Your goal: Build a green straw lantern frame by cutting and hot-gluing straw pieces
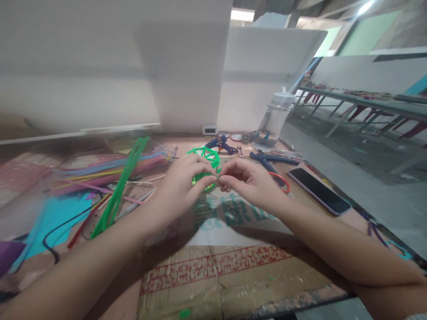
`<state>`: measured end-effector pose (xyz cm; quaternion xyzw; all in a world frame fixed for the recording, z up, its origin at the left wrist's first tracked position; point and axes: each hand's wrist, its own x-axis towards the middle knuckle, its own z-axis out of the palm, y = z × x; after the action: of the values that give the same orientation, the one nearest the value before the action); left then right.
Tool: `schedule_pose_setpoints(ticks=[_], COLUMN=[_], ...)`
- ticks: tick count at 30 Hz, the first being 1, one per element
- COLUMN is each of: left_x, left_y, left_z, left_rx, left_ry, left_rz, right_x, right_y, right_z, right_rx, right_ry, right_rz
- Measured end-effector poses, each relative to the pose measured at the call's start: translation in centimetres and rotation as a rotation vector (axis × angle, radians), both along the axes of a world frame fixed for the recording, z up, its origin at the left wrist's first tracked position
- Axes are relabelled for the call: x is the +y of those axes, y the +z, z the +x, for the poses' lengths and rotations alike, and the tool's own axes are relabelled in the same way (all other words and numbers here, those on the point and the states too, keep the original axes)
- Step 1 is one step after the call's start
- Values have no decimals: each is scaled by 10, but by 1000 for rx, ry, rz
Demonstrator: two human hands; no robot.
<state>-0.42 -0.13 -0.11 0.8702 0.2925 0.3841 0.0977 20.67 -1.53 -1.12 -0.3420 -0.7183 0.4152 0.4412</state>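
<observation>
- Head view: both hands meet above the middle of the cardboard sheet (233, 271) on the table.
- The left hand (182, 184) has its fingers curled, pinching the near edge of the green lattice piece (207, 156).
- The right hand (248, 182) is closed too, fingertips pinching the same spot (thumbs almost touching).
- Green strips (122, 186) and coloured sticks (110, 169) lie left.
- Blue pliers (270, 159), a phone (318, 190) and a clear jar (276, 118) sit right.
</observation>
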Motion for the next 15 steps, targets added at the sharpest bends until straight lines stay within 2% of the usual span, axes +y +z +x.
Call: schedule_pose_setpoints(ticks=[6,9,12,15], left_x=[-2,-2,-2,-1], left_y=[-1,-1,6,25], left_z=[0,1,-4,-19], left_rx=[31,39,97,154], left_ry=[31,26,11,73], left_rz=[23,7,4,34], right_x=[-7,-8,0,15], right_y=[5,3,0,0], right_z=[-1,-3,-3,5], right_rx=[-191,-219,-96,22], right_ry=[-62,-81,-80,-105], right_rz=[99,164,46,-132])
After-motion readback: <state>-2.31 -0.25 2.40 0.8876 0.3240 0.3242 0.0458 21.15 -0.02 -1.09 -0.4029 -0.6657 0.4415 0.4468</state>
